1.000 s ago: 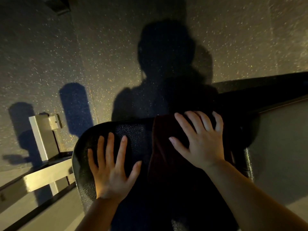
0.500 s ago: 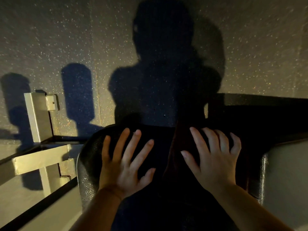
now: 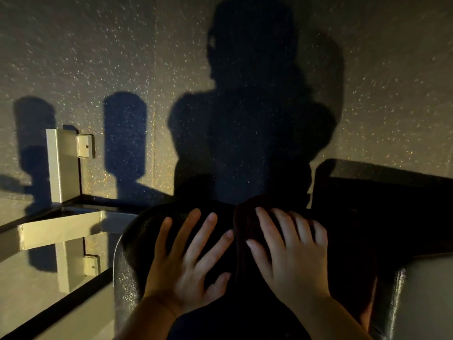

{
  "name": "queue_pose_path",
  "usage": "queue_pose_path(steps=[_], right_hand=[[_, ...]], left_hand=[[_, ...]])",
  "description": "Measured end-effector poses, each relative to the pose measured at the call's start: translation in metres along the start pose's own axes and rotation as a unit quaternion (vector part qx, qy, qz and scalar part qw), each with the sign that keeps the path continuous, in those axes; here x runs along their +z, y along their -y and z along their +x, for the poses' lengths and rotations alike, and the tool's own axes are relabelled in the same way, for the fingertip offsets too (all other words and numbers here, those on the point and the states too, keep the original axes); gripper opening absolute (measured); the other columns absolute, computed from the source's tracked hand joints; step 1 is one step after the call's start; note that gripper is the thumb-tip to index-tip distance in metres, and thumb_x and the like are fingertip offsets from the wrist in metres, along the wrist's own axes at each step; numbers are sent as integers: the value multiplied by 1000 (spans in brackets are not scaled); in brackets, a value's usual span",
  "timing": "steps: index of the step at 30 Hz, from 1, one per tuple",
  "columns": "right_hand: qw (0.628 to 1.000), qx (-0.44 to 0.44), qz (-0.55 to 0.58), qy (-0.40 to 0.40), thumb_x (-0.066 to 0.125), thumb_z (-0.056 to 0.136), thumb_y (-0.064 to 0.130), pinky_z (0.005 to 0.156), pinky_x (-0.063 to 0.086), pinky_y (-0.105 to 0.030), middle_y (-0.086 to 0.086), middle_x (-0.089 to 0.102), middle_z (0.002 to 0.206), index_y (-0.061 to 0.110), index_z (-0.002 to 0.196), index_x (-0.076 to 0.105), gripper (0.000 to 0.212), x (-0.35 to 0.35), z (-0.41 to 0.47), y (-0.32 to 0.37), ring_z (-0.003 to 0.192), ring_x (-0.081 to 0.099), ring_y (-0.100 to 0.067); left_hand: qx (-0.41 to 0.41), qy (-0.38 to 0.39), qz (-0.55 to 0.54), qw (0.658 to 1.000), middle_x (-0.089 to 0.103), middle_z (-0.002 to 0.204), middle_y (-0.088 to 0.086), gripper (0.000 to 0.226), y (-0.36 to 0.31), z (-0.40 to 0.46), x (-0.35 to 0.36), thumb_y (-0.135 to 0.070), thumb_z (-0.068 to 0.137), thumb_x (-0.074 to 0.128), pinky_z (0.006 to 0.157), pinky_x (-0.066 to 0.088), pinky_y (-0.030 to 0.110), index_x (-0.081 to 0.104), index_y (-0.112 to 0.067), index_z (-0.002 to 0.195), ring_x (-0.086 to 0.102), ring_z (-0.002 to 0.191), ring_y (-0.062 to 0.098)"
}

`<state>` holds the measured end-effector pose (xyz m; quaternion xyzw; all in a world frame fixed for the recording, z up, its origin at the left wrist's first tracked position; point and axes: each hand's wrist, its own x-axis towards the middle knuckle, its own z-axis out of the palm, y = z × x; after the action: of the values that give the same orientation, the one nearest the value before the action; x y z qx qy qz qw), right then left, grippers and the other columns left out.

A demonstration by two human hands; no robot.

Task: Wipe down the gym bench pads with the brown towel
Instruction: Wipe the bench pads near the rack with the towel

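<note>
A black textured bench pad (image 3: pixel 132 246) fills the lower middle of the head view, mostly in shadow. The dark brown towel (image 3: pixel 247 217) lies draped over the pad's far end and runs toward me. My right hand (image 3: pixel 291 256) presses flat on the towel with fingers spread. My left hand (image 3: pixel 188 258) lies flat on the bare pad beside the towel, fingers spread, its forefinger close to the towel's edge. Much of the towel is lost in the dark.
A pale metal frame (image 3: pixel 63 165) with an upright post and a crossbar (image 3: pixel 61 229) stands to the left. Speckled dark floor (image 3: pixel 122 45) lies beyond, with my shadow on it. A dark bar (image 3: pixel 392 182) runs at the right.
Both hands slid forward toward the pad's far end, the right one pushing the towel along. The left hand moved closer to the towel. The view tilted down.
</note>
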<state>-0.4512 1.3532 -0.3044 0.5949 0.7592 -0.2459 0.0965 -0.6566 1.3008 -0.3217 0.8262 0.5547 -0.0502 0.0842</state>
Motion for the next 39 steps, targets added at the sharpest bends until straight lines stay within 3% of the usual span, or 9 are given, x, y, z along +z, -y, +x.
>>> queue_pose_path(steps=[3, 8, 13, 18, 23, 27, 32, 34, 39], right_hand=[[999, -22, -27, 42, 21, 99, 59, 82, 44, -45, -9, 66, 114, 21, 137, 45, 59, -5, -6, -26, 100, 60, -30], [991, 67, -42, 107, 12, 98, 66, 81, 49, -52, -16, 65, 111, 18, 132, 45, 67, -13, -26, -67, 97, 58, -36], [993, 66, -29, 88, 8, 99, 61, 80, 51, -52, -14, 68, 108, 17, 129, 45, 65, -13, -7, -30, 93, 64, -36], [999, 13, -20, 37, 30, 92, 57, 77, 50, -46, -12, 68, 106, 17, 126, 49, 55, -6, 15, 5, 90, 64, -32], [999, 17, -32, 25, 33, 91, 55, 79, 50, -45, -12, 67, 106, 16, 124, 57, 57, -3, 14, 3, 90, 64, -32], [999, 22, -28, 20, 32, 92, 55, 78, 49, -45, -13, 68, 105, 12, 123, 62, 62, -2, 14, 4, 91, 64, -33], [998, 35, -41, -14, 27, 96, 52, 82, 47, -47, -15, 67, 110, 9, 123, 62, 62, 5, 11, 12, 96, 63, -35], [998, 42, -34, -35, 25, 98, 48, 85, 45, -47, -14, 66, 112, 8, 124, 61, 60, 9, 10, 23, 99, 61, -35], [996, -25, -25, -81, 29, 99, 44, 85, 43, -47, -15, 65, 114, 5, 130, 57, 57, 13, 26, 69, 102, 61, -34]], left_hand=[[1, -9, -1, 1000, 0, 167, 1, 64, 2, 1, 0, -58, 97, 23, 120, 2, 52, 17, -34, 156, 2, 153, 23], [0, -15, -6, 1000, 0, 167, 0, 67, -1, 1, 1, -59, 97, 21, 120, 1, 52, 10, -34, 158, 1, 153, 22], [1, -11, -10, 1000, -1, 167, 1, 64, -1, 0, 2, -58, 97, 21, 121, -1, 51, 14, -35, 157, -1, 153, 23], [-1, -15, -22, 1000, -1, 167, 1, 60, -2, 0, 3, -57, 97, 23, 119, 3, 52, 23, -32, 152, 7, 153, 26], [-1, -14, -29, 999, 0, 167, 2, 67, -1, 1, 1, -57, 91, 37, 119, 3, 51, 27, -32, 153, 16, 147, 29], [3, -15, -24, 1000, 22, 160, 7, 69, 0, 2, -2, -56, 86, 44, 119, 4, 51, 32, -30, 149, 26, 144, 33], [-11, -44, -51, 998, 28, 158, 8, 60, -2, 2, -3, -50, 94, 43, 119, 14, 53, 36, -26, 149, 28, 145, 31], [-40, -67, -71, 994, 31, 155, 8, 58, -2, -1, -4, -46, 95, 46, 119, 16, 49, 37, -24, 148, 30, 145, 29], [-218, -85, -107, 966, 34, 151, 12, 51, -6, -62, -2, -38, 97, 45, 122, 11, 42, 39, -19, 145, 28, 145, 30]])
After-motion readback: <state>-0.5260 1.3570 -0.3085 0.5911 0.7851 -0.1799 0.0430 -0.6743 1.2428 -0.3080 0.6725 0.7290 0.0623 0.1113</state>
